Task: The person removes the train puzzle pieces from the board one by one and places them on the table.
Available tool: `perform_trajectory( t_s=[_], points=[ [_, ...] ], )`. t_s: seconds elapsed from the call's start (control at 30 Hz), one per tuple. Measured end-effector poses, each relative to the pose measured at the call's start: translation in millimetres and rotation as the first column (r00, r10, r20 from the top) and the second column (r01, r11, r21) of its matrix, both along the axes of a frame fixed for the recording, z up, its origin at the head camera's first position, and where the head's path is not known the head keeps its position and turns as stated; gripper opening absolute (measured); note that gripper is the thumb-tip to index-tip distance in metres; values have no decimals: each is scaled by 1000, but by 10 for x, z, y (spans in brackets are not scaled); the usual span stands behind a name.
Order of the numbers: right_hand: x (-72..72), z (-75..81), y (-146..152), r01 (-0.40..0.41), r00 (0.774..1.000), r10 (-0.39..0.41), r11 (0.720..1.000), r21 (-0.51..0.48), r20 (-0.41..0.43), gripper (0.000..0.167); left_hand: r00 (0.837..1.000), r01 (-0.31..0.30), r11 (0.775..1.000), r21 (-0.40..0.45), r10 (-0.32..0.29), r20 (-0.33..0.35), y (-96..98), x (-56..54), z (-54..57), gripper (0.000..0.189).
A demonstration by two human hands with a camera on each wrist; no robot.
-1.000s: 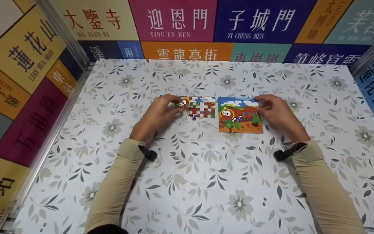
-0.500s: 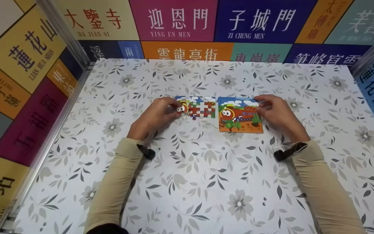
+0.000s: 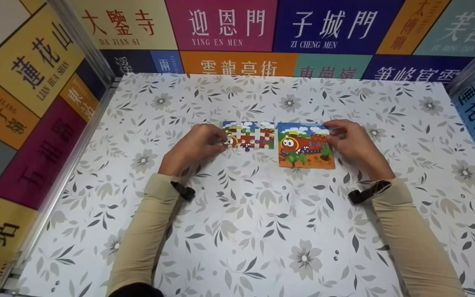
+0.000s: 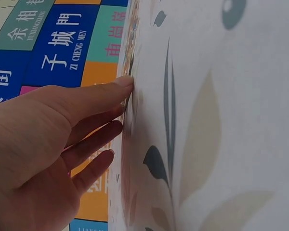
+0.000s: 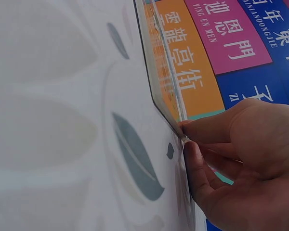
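Observation:
On the table lies a partly joined jigsaw puzzle (image 3: pixel 258 134) showing blue sky, clouds and red train parts. At its left end my left hand (image 3: pixel 196 142) pinches a puzzle piece (image 3: pixel 230 141) bearing the train's face. In the left wrist view, the thumb (image 4: pixel 123 83) reaches down to the tabletop, and the fingertips hide most of the piece. Just right of the puzzle is a square picture board (image 3: pixel 303 146) with the whole train scene. My right hand (image 3: pixel 351 138) pinches that board's right edge between thumb and fingers, as the right wrist view also shows.
A white cloth with grey leaves and flowers covers the table (image 3: pixel 262 231). Coloured panels with large Chinese characters (image 3: pixel 237 24) stand along the back edge, with more panels (image 3: pixel 35 70) at the left side and others at the right.
My left hand has shifted left and slightly toward me, and the face piece has moved down from the puzzle's upper left to its left end. My right hand and the board stay put.

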State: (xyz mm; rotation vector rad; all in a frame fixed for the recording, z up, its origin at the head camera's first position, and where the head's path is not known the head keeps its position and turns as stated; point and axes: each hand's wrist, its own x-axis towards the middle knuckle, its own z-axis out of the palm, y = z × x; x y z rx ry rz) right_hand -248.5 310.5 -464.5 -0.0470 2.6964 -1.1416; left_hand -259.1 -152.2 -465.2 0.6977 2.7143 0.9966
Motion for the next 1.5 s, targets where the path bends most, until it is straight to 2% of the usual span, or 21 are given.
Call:
perform_trajectory(
  t_s=[0.13, 0.33, 0.53, 0.63, 0.83, 1.1, 1.27, 1.5],
  points=[
    [5, -7, 2, 4, 1000, -4, 1000, 3, 5, 52, 1000, 17, 1000, 12, -17, -19, -17, -11, -7, 20],
    [-6, -28, 14, -28, 998, 28, 1000, 5, -51, 50, 999, 34, 999, 20, -33, -40, -38, -8, -11, 17],
    [-13, -22, 21, -30, 998, 31, 999, 12, -53, 50, 1000, -2, 999, 39, 1, 14, 4, 26, 59, 25],
    [-17, -19, 15, -30, 999, 30, 999, 12, -43, 51, 1000, 9, 999, 50, -9, 13, 58, 37, 87, 26],
    [-20, -19, 7, -33, 999, 33, 999, 5, -35, 52, 996, 87, 993, 82, -85, -26, 227, 56, 91, 28],
    [-24, -27, -11, -16, 1000, 15, 1000, -8, -17, 52, 981, 191, 976, 108, -186, -50, 552, 123, 61, 26],
    [-10, -15, -5, -25, 999, 24, 999, -24, -25, 52, 963, 264, 959, 102, -257, -80, 794, 160, 64, 27],
    [-7, -7, 24, -29, 999, 29, 1000, -1, -22, 53, 935, 350, 935, 65, -344, -89, 1088, 224, 39, 29]
  ],
)
